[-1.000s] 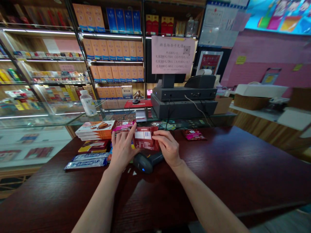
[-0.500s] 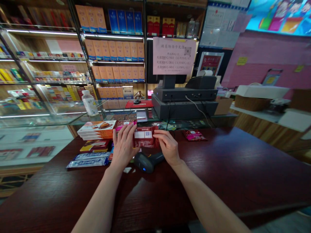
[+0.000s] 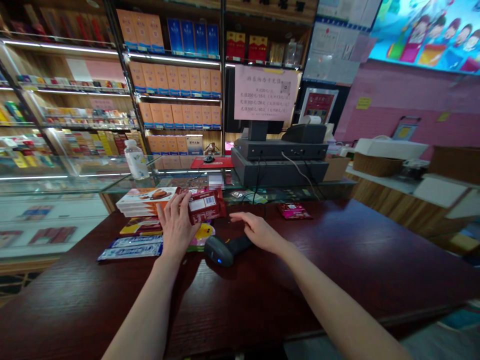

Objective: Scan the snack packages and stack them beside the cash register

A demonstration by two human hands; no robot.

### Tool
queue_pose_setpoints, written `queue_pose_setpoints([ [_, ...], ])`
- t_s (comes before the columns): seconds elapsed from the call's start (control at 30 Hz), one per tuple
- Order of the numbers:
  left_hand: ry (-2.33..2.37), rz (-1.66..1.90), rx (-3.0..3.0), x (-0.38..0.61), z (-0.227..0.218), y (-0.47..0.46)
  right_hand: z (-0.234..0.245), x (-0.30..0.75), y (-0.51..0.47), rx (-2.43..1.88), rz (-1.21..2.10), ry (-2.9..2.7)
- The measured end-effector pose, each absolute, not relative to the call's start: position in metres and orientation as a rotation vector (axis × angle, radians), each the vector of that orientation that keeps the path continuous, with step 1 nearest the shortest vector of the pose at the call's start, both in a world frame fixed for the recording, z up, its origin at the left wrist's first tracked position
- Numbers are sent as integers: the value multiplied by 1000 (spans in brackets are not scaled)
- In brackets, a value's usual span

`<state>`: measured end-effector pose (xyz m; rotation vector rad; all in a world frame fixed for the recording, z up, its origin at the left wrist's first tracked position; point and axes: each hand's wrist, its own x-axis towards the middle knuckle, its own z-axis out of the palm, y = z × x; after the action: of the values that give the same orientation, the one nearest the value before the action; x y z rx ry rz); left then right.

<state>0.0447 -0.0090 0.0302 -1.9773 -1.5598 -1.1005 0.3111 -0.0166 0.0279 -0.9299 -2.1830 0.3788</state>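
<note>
Head view: red packet (image 3: pixel 205 205) gripped by left hand (image 3: pixel 176 225) near the far edge of the worktop

The red packet, a rectangular carton with a white barcode label on its upper face, is held tilted just above the far edge of the dark red wooden worktop (image 3: pixel 337 265), left of centre. It is clasped by the narrowly closed fingers (image 3: pixel 182 202) of the left hand. The right hand (image 3: pixel 258 232) is kept apart from it, palm down, with its fingers (image 3: pixel 239 216) loosely extended and holding nothing. Just beside that hand, a black handheld barcode scanner (image 3: pixel 223 250) is laid on the worktop, with a yellow-and-green item (image 3: pixel 204 234) partly hidden behind it. A stack of orange-and-white boxes (image 3: pixel 145 202) is placed beside the left hand, and a yellow-and-red box (image 3: pixel 140 226) and blue-and-white bar packets (image 3: pixel 129 248) are laid in front of the stack. A small magenta sachet (image 3: pixel 294 211) is set well to the right, near the far edge. Beyond the worktop, a black till (image 3: pixel 279 161) is stood on a glass display counter (image 3: pixel 75 170).
</note>
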Motion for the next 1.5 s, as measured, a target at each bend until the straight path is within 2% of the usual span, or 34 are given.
queue_pose_setpoints([
  [0.17, -1591, -1132, -1932, 40, 28, -7, 34, 325, -34, -929, 392, -2465],
  [0.37, -1587, -1121, -1910, 37, 28, -6, 18, 322, -36, -953, 313, -2580],
  [0.6, -1578, -1116, -1918, 35, 27, -6, 6, 315, -33, -952, 331, -2519],
  [1.0, -1541, -1083, -1937, 33, 21, -2, 40, 339, -25, -970, 355, -2202],
  [1.17, -1538, -1076, -1925, 34, 20, -1, 43, 335, -21, -914, 431, -2240],
  [1.5, -1546, -1096, -1933, 34, 21, -3, 41, 330, -21, -968, 381, -2239],
])
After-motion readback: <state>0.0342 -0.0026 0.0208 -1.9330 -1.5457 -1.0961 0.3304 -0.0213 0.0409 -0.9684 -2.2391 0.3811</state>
